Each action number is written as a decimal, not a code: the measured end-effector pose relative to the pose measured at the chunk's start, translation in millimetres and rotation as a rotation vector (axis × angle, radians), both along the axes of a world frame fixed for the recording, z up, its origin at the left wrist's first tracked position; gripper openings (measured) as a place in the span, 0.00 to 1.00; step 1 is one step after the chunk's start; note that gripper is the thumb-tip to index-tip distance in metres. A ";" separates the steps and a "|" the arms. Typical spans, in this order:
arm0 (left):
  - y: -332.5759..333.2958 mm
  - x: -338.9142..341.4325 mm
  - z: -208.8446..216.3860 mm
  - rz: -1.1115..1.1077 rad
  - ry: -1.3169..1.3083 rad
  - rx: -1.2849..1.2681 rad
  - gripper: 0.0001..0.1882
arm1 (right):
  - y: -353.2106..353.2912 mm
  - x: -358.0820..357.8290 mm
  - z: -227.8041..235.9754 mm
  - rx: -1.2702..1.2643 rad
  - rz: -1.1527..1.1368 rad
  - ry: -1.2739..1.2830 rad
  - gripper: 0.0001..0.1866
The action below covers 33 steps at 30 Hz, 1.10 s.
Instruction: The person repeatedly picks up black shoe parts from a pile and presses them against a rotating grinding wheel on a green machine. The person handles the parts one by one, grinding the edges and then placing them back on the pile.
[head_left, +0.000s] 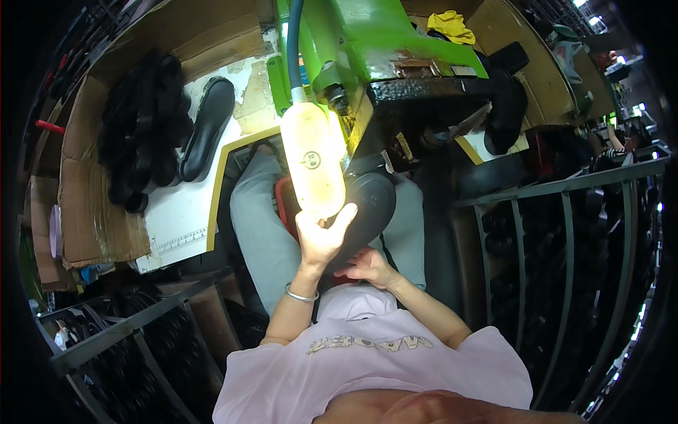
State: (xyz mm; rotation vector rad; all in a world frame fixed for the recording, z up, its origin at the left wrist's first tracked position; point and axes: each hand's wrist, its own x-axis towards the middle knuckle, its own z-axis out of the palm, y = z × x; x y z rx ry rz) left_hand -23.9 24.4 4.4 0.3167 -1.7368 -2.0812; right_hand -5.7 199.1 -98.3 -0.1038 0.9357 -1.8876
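The black sole (372, 205) is held over the lap, its rounded far end pointing at the green machine (395, 35) and its narrower near end toward the waist. The left hand (319, 244) is grasping it by the left edge, thumb laid across the face and pointing far and right. The right hand (369, 268) is at the near end, fingers bent and close against the sole; the view hides their undersides, so I can't fairly tell whether they grip or only steady it.

Room is tightest on the far left, where the lit lamp (313, 159) hangs with its near end right by the left fingers. The sole's far end shows just short of the machine's dark lower parts. Left of the lap is the yellow edge (218, 180) of the white tabletop (180, 222), with a loose sole (208, 127) and a heap of black soles (145, 127) farther left, walled by cardboard (92, 184). The wider gap is to the right, between the knee and the right metal rack (565, 186). The left metal rack (134, 325) bounds the near left.
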 end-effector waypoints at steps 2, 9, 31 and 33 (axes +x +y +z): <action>7.6 3.1 -9.8 0.054 0.004 0.074 0.04 | 2.7 5.4 -3.1 0.034 -0.032 0.036 0.37; 27.0 13.2 -32.7 0.177 0.032 0.163 0.06 | 39.0 -0.9 -7.4 0.139 -0.165 0.071 0.36; 16.8 -6.7 -41.0 -0.011 0.029 0.079 0.14 | 93.5 -66.8 49.0 0.086 -0.706 0.169 0.30; 16.4 -11.9 -36.6 0.032 0.069 0.066 0.15 | 94.3 -90.5 56.8 0.141 -0.736 0.254 0.31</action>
